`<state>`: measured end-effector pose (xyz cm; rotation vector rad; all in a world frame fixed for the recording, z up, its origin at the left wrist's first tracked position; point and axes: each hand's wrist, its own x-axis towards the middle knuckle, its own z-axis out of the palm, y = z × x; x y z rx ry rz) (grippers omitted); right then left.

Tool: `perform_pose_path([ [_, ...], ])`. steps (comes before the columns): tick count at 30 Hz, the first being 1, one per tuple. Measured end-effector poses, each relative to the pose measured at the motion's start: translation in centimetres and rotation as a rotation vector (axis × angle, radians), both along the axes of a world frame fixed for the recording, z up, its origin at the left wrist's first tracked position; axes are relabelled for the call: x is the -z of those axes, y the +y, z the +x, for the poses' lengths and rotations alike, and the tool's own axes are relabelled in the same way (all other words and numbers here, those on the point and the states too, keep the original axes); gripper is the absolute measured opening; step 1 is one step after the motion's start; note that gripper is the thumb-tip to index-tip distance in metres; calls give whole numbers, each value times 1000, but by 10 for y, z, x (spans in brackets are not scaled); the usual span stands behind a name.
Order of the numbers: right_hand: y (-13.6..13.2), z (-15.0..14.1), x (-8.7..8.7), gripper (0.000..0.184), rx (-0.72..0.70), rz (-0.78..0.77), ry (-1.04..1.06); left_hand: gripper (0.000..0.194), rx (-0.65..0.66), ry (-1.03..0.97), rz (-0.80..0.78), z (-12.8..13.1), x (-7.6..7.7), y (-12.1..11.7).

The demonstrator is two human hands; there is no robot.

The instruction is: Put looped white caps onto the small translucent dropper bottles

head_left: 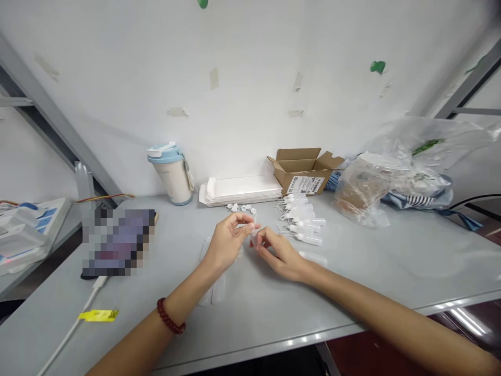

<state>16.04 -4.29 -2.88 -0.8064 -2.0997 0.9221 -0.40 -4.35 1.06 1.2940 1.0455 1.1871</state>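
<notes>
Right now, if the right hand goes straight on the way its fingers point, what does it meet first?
The small white bottle comes first: the fingers of the right hand already seem to touch it. Just behind it is the left hand, though depth is hard to judge here.

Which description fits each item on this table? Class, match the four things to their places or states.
Things:
1. Red bead bracelet
2. Tumbler with a pale blue lid
3. Cardboard box
4. Yellow tag

Descriptions:
A. Touching the white cable
B. Around the left wrist
C. Flaps open, at the back of the table
D. Upright beside the stack of white trays

Right pairs: 1-B, 2-D, 3-C, 4-A.
</notes>
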Motion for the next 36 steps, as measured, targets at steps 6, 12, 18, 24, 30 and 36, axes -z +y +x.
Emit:
perform_pose_path([
  [6, 2, 1, -14, 23, -68, -483, 357, 26, 53, -33, 58, -3, 1, 4],
  [12, 4, 5, -24, 32, -162, -942, 625, 34, 80, -56, 37, -6, 3, 6],
  [18, 4, 8, -26, 34, -157, -933, 616, 33, -25, 81, 137, -8, -3, 3],
  [24, 4, 10, -27, 35, -159, -834, 487, 30, -19, 175, 149, -10, -4, 1],
  [30, 1, 12, -33, 35, -178, -977, 539, 32, 104, 99, 209, -13, -5, 2],
  [36, 2, 12, -36, 33, -220, -1110, 573, 40, 208, 35, 159, -19, -11, 5],
])
